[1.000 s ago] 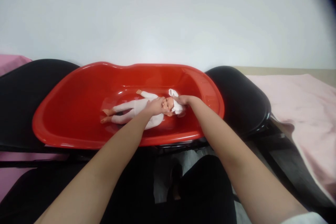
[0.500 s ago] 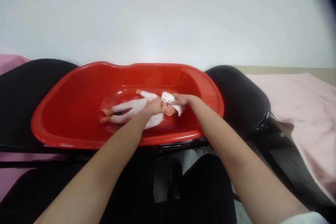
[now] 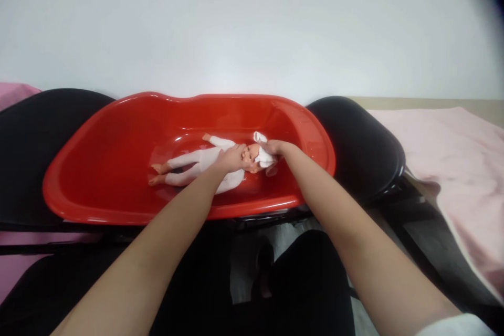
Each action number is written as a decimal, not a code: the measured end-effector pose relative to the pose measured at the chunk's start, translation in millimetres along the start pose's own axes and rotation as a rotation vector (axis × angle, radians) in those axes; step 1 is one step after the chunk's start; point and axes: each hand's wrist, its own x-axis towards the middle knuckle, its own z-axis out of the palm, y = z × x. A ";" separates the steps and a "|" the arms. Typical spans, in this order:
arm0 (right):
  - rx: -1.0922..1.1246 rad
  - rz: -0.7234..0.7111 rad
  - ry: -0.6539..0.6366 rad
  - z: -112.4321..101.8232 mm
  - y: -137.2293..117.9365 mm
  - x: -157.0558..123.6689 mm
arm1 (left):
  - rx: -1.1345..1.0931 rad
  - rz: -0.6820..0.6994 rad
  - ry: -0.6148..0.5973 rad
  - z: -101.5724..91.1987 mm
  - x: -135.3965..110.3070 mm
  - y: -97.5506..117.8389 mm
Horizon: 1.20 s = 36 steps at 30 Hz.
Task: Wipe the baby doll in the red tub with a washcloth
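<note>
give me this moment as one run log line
left hand: on doll, near neck | right hand: holding white cloth at doll's head | doll: face up in red tub

Left black seat: we see the red tub overlapping it;
Right black seat: likewise;
Tub: we see a doll, face up

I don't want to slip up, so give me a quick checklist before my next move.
1. Doll on its back in the red tub: ok.
2. Left hand on the doll's upper chest: ok.
3. White cloth in the right hand's grip, at the doll's head: ok.
4. Depth of any water: cannot tell.
5. Tub firmly supported underneath: cannot tell, mostly hidden.
</note>
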 end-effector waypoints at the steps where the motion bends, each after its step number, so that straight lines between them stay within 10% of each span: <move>1: 0.048 0.026 -0.033 0.2 0.5 1.0 | 0.001 -0.005 -0.003 -0.3 -0.1 0.4; 17: -0.191 -0.380 -0.006 -3.2 -2.2 0.4 | 0.004 -0.040 0.005 1.5 0.0 -2.3; 30: -0.084 -0.274 0.165 2.1 -10.6 -0.9 | 0.025 -0.026 -0.002 6.8 5.3 -8.6; 36: -0.115 -0.257 0.037 3.2 -4.6 10.9 | 0.042 0.033 0.000 8.3 6.4 -11.0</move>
